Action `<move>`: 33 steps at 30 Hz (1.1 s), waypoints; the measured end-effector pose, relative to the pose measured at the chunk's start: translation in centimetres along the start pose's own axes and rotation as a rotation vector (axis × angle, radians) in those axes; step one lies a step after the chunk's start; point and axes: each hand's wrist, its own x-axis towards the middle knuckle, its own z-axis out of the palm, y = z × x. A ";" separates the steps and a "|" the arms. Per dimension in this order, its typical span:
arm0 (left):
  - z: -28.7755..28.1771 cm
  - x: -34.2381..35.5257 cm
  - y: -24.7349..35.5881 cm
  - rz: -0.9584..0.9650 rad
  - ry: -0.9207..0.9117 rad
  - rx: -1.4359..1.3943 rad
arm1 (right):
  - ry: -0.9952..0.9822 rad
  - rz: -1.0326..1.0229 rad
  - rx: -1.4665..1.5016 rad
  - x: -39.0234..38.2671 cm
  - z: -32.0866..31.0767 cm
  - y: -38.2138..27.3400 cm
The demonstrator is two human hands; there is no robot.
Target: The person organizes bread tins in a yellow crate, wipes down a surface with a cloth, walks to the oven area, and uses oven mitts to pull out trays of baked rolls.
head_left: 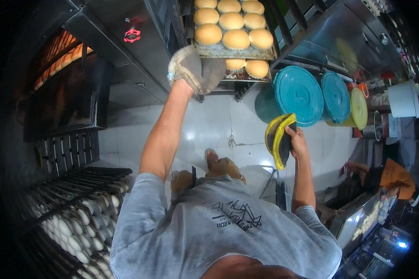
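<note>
My left hand is inside a worn grey-brown oven mitt (186, 67), so its fingers are hidden. The mitt is against the near left corner of the upper baking tray (235, 53), and I cannot tell if it grips it. Rows of golden round buns (236, 39) fill that tray. Below it a lower tray (239, 74) sticks out with a few more buns (256, 68). My right hand (297, 142) is closed on a folded dark oven mitt (280, 139) with yellow trim, held out over the floor at the right.
An oven (65, 93) at the left glows, with rows of bread inside. Lidded blue tubs (299, 95) and a yellow one (358, 108) stand at the right. A rack with pale dough pieces (79, 223) is at the lower left. Another person (396, 179) is at the far right.
</note>
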 end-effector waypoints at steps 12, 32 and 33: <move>-19.0 -14.7 -1.5 -0.226 -0.468 0.493 | -0.339 -0.175 -0.088 -2.1 15.4 -3.2; -12.2 -71.7 -12.9 -1.396 -0.590 -0.698 | 0.728 -1.909 -1.222 -18.8 52.1 -46.7; -11.2 -71.5 -13.1 -1.384 -0.602 -0.698 | 0.740 -1.933 -1.248 -18.6 51.9 -48.5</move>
